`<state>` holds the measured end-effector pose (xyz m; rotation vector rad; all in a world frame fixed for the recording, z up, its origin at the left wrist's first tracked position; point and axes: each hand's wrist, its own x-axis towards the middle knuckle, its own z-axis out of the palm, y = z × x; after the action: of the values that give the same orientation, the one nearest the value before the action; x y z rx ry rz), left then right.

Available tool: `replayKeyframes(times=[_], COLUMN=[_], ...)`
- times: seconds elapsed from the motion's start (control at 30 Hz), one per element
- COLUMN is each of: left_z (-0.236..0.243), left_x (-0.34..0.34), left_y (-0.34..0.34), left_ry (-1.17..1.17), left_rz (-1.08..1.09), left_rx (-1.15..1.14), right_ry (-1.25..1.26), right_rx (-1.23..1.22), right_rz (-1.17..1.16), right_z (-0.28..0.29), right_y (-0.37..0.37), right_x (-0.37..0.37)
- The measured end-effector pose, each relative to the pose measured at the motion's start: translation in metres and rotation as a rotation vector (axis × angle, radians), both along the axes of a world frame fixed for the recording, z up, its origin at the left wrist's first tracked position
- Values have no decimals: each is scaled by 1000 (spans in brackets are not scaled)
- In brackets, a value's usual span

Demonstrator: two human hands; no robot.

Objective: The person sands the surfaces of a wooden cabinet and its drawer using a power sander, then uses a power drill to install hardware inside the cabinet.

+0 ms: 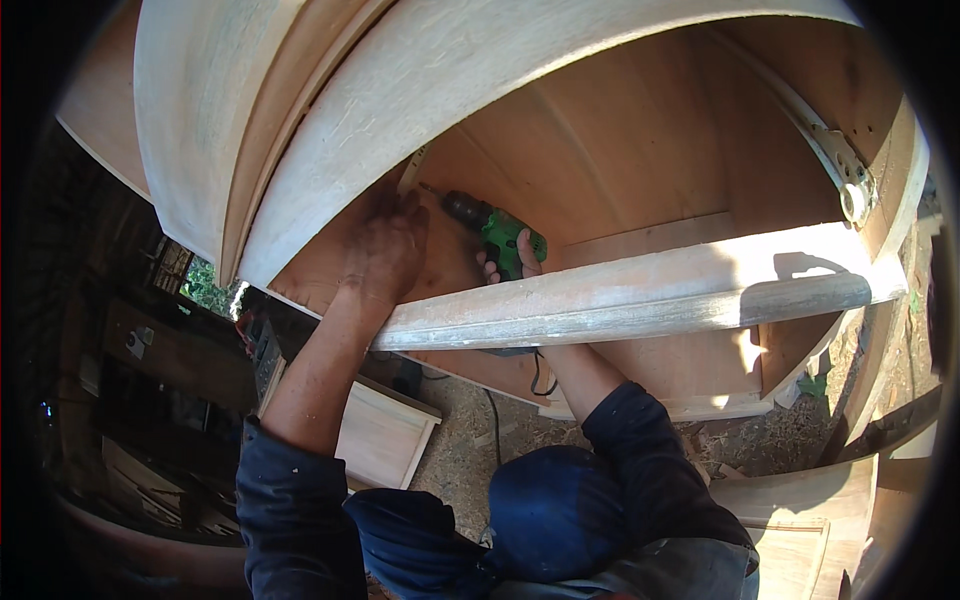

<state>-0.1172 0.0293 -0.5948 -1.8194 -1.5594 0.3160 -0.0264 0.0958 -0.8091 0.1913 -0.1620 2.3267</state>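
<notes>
My right hand (520, 258) grips a green and black power drill (510, 238) inside an open wooden cabinet. The drill's bit points left, close to a pale metal rail (411, 170) on the cabinet's left inner side. My left hand (390, 245) is at the lower end of that rail, its fingers curled and deep in shadow. Whatever those fingers hold is hidden. Both forearms pass a pale wooden front bar (600, 300); the right one reaches in from beneath it.
A second metal rail (840, 170) is fixed to the cabinet's right inner side. Curved wooden fronts (420, 110) arch above my hands. A black cord (495, 425) hangs below the bar. Wooden panels (385, 435) lie at lower left and lower right (800, 530).
</notes>
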Motion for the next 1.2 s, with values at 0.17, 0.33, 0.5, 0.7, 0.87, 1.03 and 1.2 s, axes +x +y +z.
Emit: replayKeyframes(times=[0.17,0.33,0.5,0.7,0.87,1.03,1.2], left_z=[-3,-4,-2,-1,-2,-3,-2], left_x=[-4,-10,2,4,-2,0,3], left_y=[7,8,7,7,6,8,8], left_ry=[160,197,132,65,49,88,46], left_rz=[-124,-240,-76,20,-43,2,-30], left_rx=[46,118,21,-19,5,0,23], right_ry=[63,85,58,115,107,59,60], right_rx=[12,52,3,79,74,36,52], right_rz=[29,55,17,76,17,59,43], right_z=[-7,-4,-8,-15,-14,-6,-9], right_y=[10,12,15,24,17,17,22], right_x=[-5,-5,-8,-8,-6,-6,-6])
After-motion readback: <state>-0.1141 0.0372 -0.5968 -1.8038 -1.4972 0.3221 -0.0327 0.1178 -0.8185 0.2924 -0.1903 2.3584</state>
